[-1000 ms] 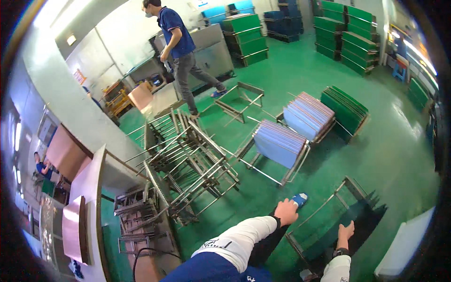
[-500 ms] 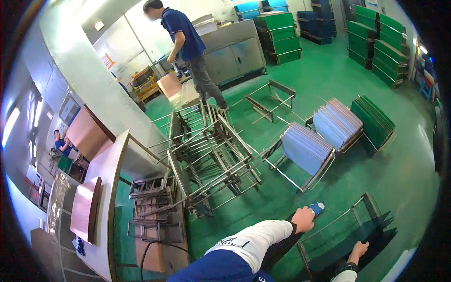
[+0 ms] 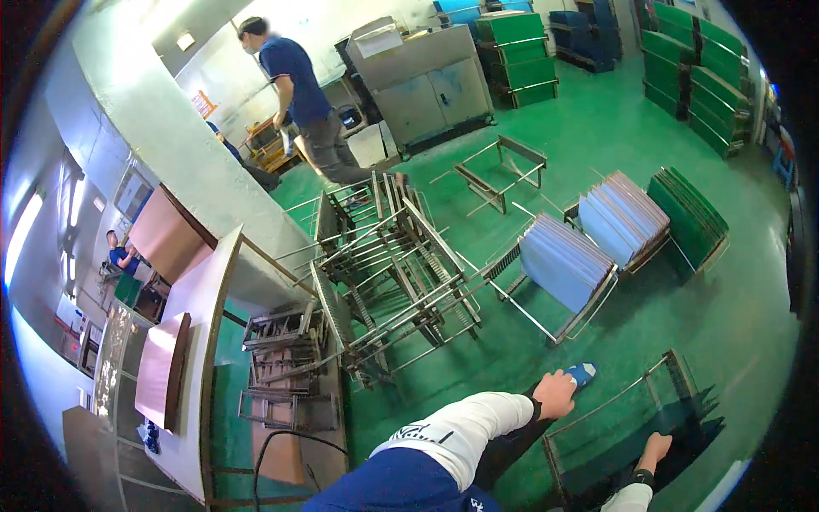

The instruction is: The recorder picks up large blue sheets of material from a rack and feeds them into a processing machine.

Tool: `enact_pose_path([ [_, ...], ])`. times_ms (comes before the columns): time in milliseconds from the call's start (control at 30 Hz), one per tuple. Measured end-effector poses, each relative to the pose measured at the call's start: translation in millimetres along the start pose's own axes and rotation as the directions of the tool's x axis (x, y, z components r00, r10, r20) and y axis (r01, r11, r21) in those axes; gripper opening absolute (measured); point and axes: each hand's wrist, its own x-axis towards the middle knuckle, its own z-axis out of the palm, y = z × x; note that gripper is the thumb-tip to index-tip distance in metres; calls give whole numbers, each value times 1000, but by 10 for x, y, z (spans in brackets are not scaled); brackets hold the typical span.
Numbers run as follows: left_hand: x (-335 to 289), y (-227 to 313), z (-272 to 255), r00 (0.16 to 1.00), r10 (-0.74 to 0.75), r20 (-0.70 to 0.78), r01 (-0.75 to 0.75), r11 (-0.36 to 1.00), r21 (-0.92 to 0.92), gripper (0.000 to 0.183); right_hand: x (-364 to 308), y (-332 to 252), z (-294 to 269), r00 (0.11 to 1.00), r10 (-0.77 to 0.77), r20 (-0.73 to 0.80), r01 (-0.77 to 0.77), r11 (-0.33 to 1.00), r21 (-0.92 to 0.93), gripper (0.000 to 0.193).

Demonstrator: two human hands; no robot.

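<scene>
Reaching forward in a white sleeve, my left hand (image 3: 554,394) has its fingers curled, right by the blue-and-white toe of a shoe (image 3: 583,374). Whatever those fingers close on is hidden. My right hand (image 3: 655,448), lower and to the right, is closed above the dark shadow on the floor. Its grip faces away from view, so I cannot make out what is in it. Beside both hands lies a thin metal rack (image 3: 604,404), with a slotted bar (image 3: 680,375) at its far end.
Ahead stands a tangle of empty metal racks (image 3: 392,282). Racks of blue panels (image 3: 567,264) and green panels (image 3: 689,218) stand at right. A white table (image 3: 200,320) with copper-coloured sheets (image 3: 162,371) is at left. A person (image 3: 299,94) walks beyond.
The view has shifted slightly, so most things sit a little further right. The person at the back has stepped left. My hands keep nearly the same pose.
</scene>
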Motion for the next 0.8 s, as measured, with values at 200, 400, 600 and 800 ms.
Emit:
enact_pose_path([
  [200, 147, -57, 29, 993, -94, 74, 92, 995, 40, 27, -788, -872, -501, 984, -165, -73, 165, 986, -3, 25],
  [400, 153, 126, 125, 995, 71, 67, -83, 978, 190, 36, -693, -595, -457, 989, -10, -144, 0, 997, -75, 33],
  [600, 157, 185, 168, 990, 65, 123, -91, 971, 221, 36, -813, -508, -451, 977, -69, -203, 28, 980, -199, 49],
  [800, 166, 181, 201, 991, 96, 91, -114, 971, 210, 35, -675, -545, -443, 989, -84, -119, 66, 987, -147, 47],
])
